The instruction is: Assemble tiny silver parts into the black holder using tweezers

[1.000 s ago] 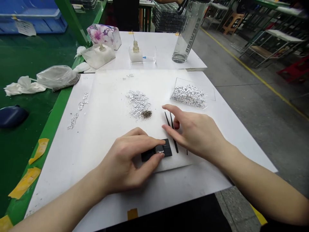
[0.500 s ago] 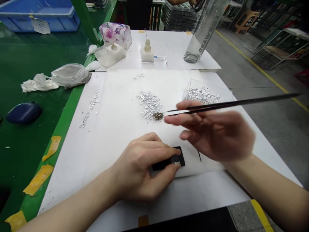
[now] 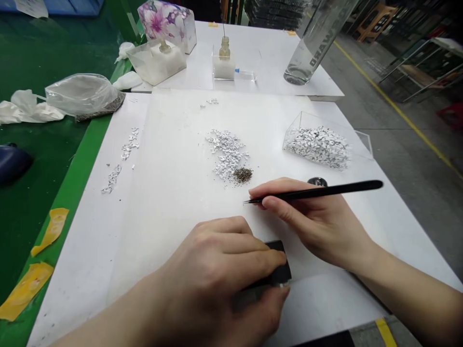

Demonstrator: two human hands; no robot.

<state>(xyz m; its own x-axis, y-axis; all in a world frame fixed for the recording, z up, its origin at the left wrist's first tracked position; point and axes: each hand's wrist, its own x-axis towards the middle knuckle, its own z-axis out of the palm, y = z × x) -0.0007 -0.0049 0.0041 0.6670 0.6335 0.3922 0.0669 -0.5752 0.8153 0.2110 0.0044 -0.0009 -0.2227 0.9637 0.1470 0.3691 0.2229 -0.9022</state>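
Here the right hand (image 3: 318, 224) pinches slim black tweezers (image 3: 336, 189), their tips near a small heap of dark granules (image 3: 242, 175) beside silvery flakes (image 3: 227, 153) mid-way across the white sheet (image 3: 170, 193). The left hand (image 3: 206, 274) clasps a black rectangular block (image 3: 279, 272) close to the sheet's near edge.

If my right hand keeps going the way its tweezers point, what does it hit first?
The way looks free: the black tweezers in your right hand point across the white sheet, just below the dark granule pile and above your left hand. Depth is hard to judge here.
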